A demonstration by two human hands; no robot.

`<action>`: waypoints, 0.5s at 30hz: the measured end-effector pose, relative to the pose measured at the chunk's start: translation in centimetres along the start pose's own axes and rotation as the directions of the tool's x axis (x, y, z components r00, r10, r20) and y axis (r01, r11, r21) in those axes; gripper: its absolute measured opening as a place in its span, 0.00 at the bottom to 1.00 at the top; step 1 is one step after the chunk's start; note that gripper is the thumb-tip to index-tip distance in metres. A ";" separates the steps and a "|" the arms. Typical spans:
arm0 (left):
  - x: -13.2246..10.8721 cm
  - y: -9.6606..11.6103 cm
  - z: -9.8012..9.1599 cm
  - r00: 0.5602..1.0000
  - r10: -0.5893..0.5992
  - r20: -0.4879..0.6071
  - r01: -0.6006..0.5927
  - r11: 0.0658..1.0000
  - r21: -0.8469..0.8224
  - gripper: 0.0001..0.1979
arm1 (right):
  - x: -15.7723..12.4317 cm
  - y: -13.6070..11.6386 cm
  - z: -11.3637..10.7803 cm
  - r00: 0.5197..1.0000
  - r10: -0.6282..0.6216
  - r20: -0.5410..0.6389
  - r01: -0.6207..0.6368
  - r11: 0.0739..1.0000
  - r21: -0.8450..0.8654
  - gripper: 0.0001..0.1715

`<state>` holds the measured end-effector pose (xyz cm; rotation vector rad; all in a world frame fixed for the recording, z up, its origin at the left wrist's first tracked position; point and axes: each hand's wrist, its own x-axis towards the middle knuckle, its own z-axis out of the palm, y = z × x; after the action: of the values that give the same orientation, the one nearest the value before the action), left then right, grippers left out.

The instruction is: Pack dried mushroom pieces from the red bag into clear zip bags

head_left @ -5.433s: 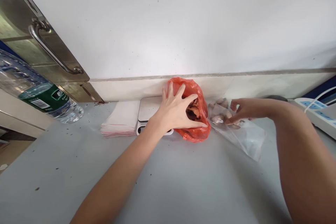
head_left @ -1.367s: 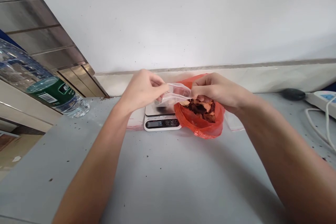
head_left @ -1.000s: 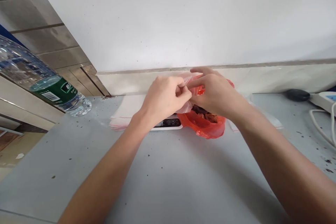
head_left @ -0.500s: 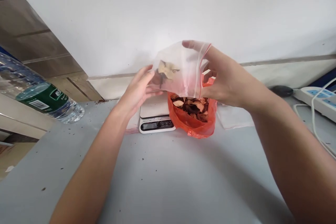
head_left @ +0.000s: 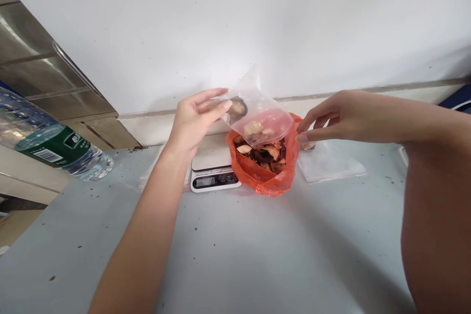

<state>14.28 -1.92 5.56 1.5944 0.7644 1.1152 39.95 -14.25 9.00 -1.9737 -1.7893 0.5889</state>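
My left hand (head_left: 196, 117) pinches one end of a clear plastic bag (head_left: 263, 108) with dried slices inside. The bag hangs tilted over a red plastic bag (head_left: 265, 186), which stands open and full of brown dried slices (head_left: 270, 154). My right hand (head_left: 327, 117) is at the red bag's right edge, thumb and fingers apart, holding nothing that I can see. Beneath my left hand and left of the red bag lies a white digital scale (head_left: 215, 184) with a lit display.
A large water bottle (head_left: 55, 142) with a green label leans in at the left. More clear bags (head_left: 331, 164) lie right of the red bag, and others (head_left: 149, 176) left of the scale. A white wall (head_left: 221, 24) rises behind; dark crumbs dot the table (head_left: 235, 250).
My right hand has let go of the clear bag and moved right and down. The bag now droops from my left hand toward the right. The view has shifted slightly.
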 end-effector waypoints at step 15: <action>-1.4 1.7 3.5 0.955 0.295 -0.005 -0.295 0.955 0.044 0.03 | -0.1 -1.3 0.1 0.998 -0.061 -0.025 0.060 0.996 -0.064 0.18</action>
<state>16.91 -4.93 6.49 1.7807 0.5714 1.3286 38.83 -14.20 9.61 -1.9510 -1.8656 0.4904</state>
